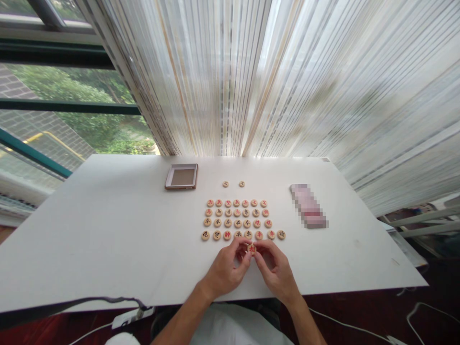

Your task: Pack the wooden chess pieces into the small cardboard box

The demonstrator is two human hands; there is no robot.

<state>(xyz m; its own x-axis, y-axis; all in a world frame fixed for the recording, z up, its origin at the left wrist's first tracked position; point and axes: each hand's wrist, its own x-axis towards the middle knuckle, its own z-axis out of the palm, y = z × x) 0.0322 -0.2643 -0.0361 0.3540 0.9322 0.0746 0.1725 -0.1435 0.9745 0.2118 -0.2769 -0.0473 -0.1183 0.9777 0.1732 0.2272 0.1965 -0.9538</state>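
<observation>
Between my fingertips is a round wooden Chinese chess piece (pixel 251 249) with a red character facing up. My left hand (pixel 230 263) pinches it from the left, and my right hand (pixel 275 266) pinches it from the right. Just beyond my fingers, several more chess pieces (pixel 227 235) lie in a row, face up, with red or black characters. Three further rows (pixel 237 212) of such pieces are laid out behind it. Two separate pieces (pixel 242 184) with black characters sit farther back.
A shallow open box (pixel 181 177) stands at the back left of the white table (pixel 108 239). To the right lies a pinkish, blurred-out rectangular object (pixel 309 206). A striped curtain (pixel 230 86) hangs along the far edge. A power strip (pixel 132 316) with cables is below the front edge.
</observation>
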